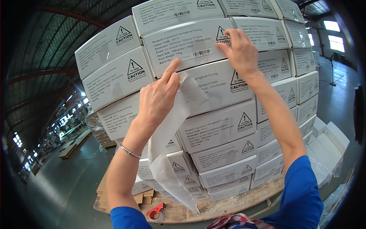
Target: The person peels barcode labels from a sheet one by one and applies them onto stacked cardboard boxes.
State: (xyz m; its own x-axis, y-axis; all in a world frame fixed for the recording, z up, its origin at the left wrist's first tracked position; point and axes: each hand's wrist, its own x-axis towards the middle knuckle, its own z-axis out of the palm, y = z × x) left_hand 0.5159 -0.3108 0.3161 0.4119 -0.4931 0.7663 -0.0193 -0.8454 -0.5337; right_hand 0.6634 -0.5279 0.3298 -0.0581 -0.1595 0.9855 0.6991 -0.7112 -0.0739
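Observation:
White flooring boxes [217, 129] with printed labels and caution signs are stacked high in front of me. My left hand [159, 95] touches the lower left of a box's label with its index finger, the other fingers curled. Against the upper right of that same box rests my right hand [240, 51], thumb and fingers apart near the caution sign. A long pale translucent strip [171, 122] hangs from beside my left hand down the stack to the wooden pallet [225, 204]. Whether my left fingers grip the strip is hard to see.
A red tape dispenser [155, 212] lies on the pallet's front edge, near cardboard pieces [143, 196]. At the right stands an open white carton [329, 143] with clear plastic film. Another wrapped stack [98, 128] is at the left.

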